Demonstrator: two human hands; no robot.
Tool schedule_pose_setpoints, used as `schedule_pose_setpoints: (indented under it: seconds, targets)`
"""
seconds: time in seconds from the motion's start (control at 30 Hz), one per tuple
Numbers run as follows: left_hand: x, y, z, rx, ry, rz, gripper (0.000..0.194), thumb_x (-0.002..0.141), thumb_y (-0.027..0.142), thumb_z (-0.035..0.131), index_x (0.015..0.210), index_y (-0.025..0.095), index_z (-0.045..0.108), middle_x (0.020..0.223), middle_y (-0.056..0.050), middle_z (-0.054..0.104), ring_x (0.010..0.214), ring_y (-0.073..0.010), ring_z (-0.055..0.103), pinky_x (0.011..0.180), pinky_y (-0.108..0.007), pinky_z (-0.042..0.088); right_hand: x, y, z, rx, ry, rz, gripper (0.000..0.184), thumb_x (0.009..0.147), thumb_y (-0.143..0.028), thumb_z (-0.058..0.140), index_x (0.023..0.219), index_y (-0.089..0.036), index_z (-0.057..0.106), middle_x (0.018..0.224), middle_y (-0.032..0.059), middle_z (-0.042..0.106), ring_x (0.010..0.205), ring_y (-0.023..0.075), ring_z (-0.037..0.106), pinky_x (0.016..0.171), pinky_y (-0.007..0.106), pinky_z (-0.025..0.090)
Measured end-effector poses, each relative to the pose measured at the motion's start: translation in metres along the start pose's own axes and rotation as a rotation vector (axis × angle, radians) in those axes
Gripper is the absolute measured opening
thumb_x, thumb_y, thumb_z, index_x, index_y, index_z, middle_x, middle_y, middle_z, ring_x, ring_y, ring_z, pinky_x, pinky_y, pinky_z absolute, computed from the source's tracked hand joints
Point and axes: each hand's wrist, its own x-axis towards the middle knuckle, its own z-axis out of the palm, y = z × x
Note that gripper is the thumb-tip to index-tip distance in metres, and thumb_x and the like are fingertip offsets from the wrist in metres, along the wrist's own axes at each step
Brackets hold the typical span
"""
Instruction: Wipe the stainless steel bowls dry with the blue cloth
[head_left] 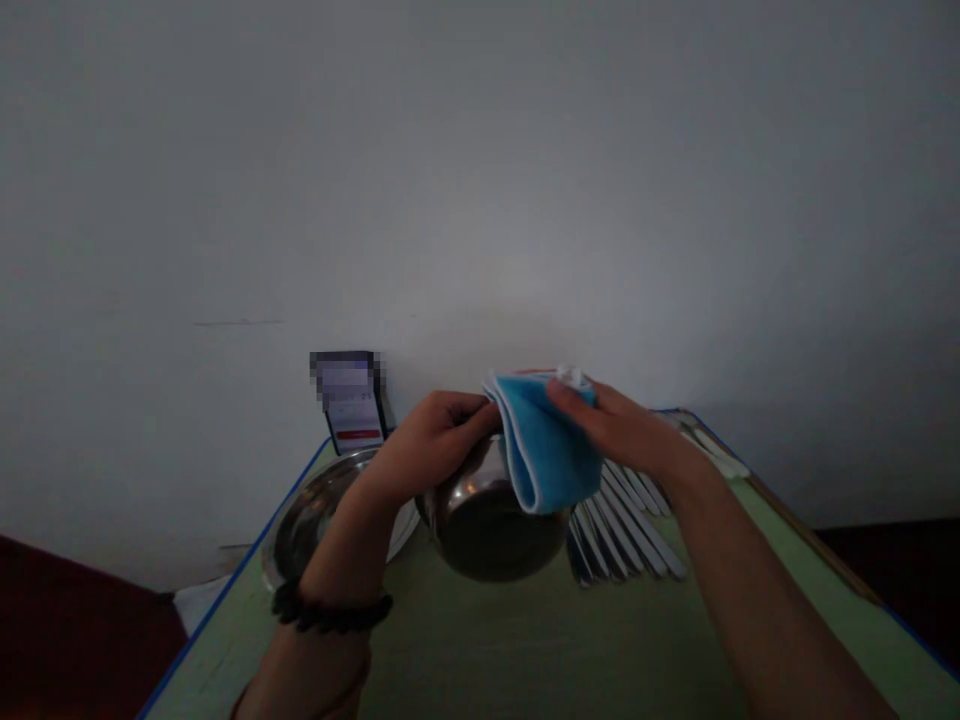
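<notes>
A shiny metal bowl (487, 545) is tilted, its rounded underside turned towards me. My left hand (439, 440) has its fingers closed at the bowl's upper left edge, close beside the cloth. Folded with a white border, a blue cloth (551, 450) hangs over the bowl's right side. My right hand (611, 420) is closed on this cloth, thumb on top and the other fingers mostly hidden behind it. The cloth covers part of the bowl, so its far rim cannot be seen.
Several metal table knives (626, 535) lie side by side at the right. More cutlery (716, 455) lies near the right edge. At the left rests a wide metal basin (289, 535), partly behind my forearm. A phone (352, 405) leans against the wall behind the green table (540, 650).
</notes>
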Motion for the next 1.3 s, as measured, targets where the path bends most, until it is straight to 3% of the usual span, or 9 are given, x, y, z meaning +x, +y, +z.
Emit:
schedule_pose_setpoints:
  seconds: [0.17, 0.43, 0.63, 0.73, 0.87, 1.0, 1.1, 1.2, 1.3]
  targets:
    - [-0.001, 0.0, -0.004, -0.025, 0.045, -0.048, 0.038, 0.082, 0.045, 0.046, 0.064, 0.014, 0.059, 0.054, 0.002, 0.045, 0.048, -0.0066, 0.037, 0.045, -0.018, 0.03, 0.003, 0.002, 0.003, -0.284, 0.202, 0.012, 0.05, 0.079, -0.064, 0.038, 0.091, -0.018, 0.054, 0.091, 0.0093, 0.06, 0.082, 0.0213, 0.057, 0.073, 0.036, 0.044]
    - [-0.004, 0.002, -0.001, -0.145, 0.016, -0.077, 0.041, 0.081, 0.05, 0.046, 0.069, 0.014, 0.063, 0.048, 0.004, 0.042, 0.041, -0.0052, 0.032, 0.039, -0.018, 0.022, 0.007, 0.009, 0.001, -0.083, 0.052, -0.016, 0.045, 0.079, -0.054, 0.049, 0.111, -0.023, 0.045, 0.102, 0.0071, 0.057, 0.087, 0.0193, 0.056, 0.077, 0.035, 0.045]
    - [-0.003, 0.005, -0.002, -0.022, 0.124, -0.082, 0.043, 0.08, 0.051, 0.046, 0.068, 0.013, 0.064, 0.051, 0.001, 0.051, 0.046, -0.0083, 0.041, 0.042, -0.02, 0.028, 0.015, 0.012, 0.021, -0.097, 0.24, -0.005, 0.041, 0.077, -0.058, 0.046, 0.09, -0.02, 0.046, 0.086, 0.0037, 0.054, 0.077, 0.0158, 0.054, 0.071, 0.032, 0.044]
    - [0.0, 0.006, -0.002, 0.009, 0.21, -0.085, 0.044, 0.079, 0.051, 0.046, 0.066, 0.014, 0.063, 0.056, -0.001, 0.056, 0.05, -0.0098, 0.045, 0.046, -0.021, 0.033, 0.011, 0.004, 0.02, -0.162, 0.089, -0.086, 0.04, 0.084, -0.055, 0.036, 0.078, -0.02, 0.053, 0.075, 0.0021, 0.056, 0.072, 0.0151, 0.053, 0.069, 0.031, 0.041]
    - [0.001, 0.004, -0.002, -0.076, 0.218, -0.137, 0.045, 0.077, 0.055, 0.047, 0.065, 0.014, 0.061, 0.057, -0.001, 0.058, 0.05, -0.0099, 0.047, 0.047, -0.021, 0.035, 0.005, -0.003, 0.012, -0.076, -0.04, -0.146, 0.036, 0.084, -0.051, 0.043, 0.087, -0.021, 0.062, 0.078, 0.0001, 0.062, 0.07, 0.0126, 0.055, 0.064, 0.026, 0.042]
    - [-0.001, 0.004, -0.001, -0.217, 0.207, -0.184, 0.043, 0.075, 0.055, 0.05, 0.07, 0.015, 0.063, 0.058, -0.001, 0.059, 0.05, -0.0098, 0.049, 0.046, -0.021, 0.035, 0.006, 0.0, 0.006, -0.026, 0.051, -0.133, 0.034, 0.082, -0.048, 0.049, 0.092, -0.022, 0.067, 0.08, -0.0004, 0.067, 0.07, 0.0134, 0.057, 0.062, 0.025, 0.042]
    - [-0.002, 0.006, 0.0, -0.291, 0.138, -0.212, 0.041, 0.075, 0.054, 0.051, 0.07, 0.016, 0.063, 0.056, 0.001, 0.058, 0.047, -0.0087, 0.048, 0.045, -0.02, 0.034, 0.01, 0.009, 0.0, 0.034, 0.24, -0.13, 0.032, 0.081, -0.048, 0.051, 0.089, -0.022, 0.069, 0.077, -0.0006, 0.067, 0.069, 0.0141, 0.058, 0.061, 0.026, 0.043]
    - [-0.003, 0.005, 0.001, -0.288, 0.098, -0.236, 0.041, 0.076, 0.053, 0.051, 0.068, 0.015, 0.063, 0.054, 0.002, 0.057, 0.045, -0.0076, 0.046, 0.043, -0.019, 0.033, 0.011, 0.016, -0.011, 0.246, 0.442, -0.204, 0.026, 0.08, -0.044, 0.054, 0.089, -0.024, 0.068, 0.085, -0.0007, 0.068, 0.08, 0.0157, 0.06, 0.072, 0.029, 0.046]
    - [-0.003, 0.002, 0.0, -0.28, 0.117, -0.245, 0.042, 0.075, 0.054, 0.051, 0.07, 0.015, 0.064, 0.055, 0.001, 0.057, 0.045, -0.0082, 0.047, 0.043, -0.019, 0.033, 0.008, 0.016, -0.021, 0.418, 0.465, -0.278, 0.022, 0.082, -0.04, 0.052, 0.093, -0.028, 0.066, 0.106, -0.0013, 0.065, 0.094, 0.0169, 0.059, 0.085, 0.034, 0.045]
